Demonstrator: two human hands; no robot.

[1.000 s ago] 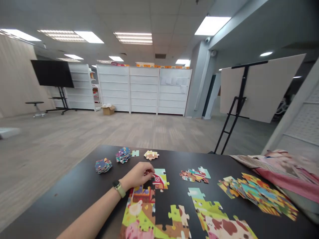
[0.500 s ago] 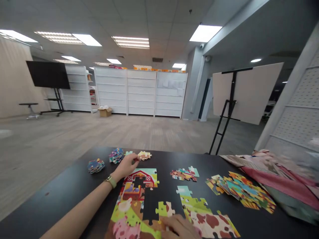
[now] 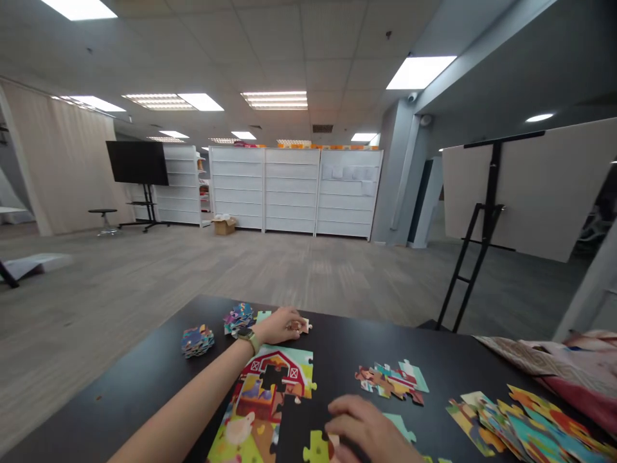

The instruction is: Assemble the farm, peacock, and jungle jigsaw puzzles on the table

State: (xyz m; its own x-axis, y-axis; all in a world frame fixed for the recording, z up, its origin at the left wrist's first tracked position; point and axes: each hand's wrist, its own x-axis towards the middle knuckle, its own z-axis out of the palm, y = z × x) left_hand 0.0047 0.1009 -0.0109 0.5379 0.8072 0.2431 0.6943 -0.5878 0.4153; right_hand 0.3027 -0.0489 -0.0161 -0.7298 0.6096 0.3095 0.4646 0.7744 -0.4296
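Note:
A part-built farm jigsaw puzzle (image 3: 270, 386) with a red barn lies on the black table (image 3: 116, 399). My left hand (image 3: 282, 323) reaches past its far edge and is closed over a small pile of pale puzzle pieces (image 3: 303, 326). My right hand (image 3: 366, 427) rests palm down, fingers loosely curled, on loose green pieces (image 3: 315, 448) at the near edge. A watch sits on my left wrist.
Two stacks of colourful pieces (image 3: 197, 339) (image 3: 238, 317) lie at the far left of the table. A joined cluster (image 3: 393, 381) sits mid-right and a fan of bright pieces (image 3: 520, 424) at the right. Folded patterned cloth (image 3: 563, 366) lies at the right edge. A black easel (image 3: 475, 244) stands behind.
My left hand moved from the barn section farther out onto the pale pieces. My right hand came into view at the bottom. The view shifted to the left and tilted.

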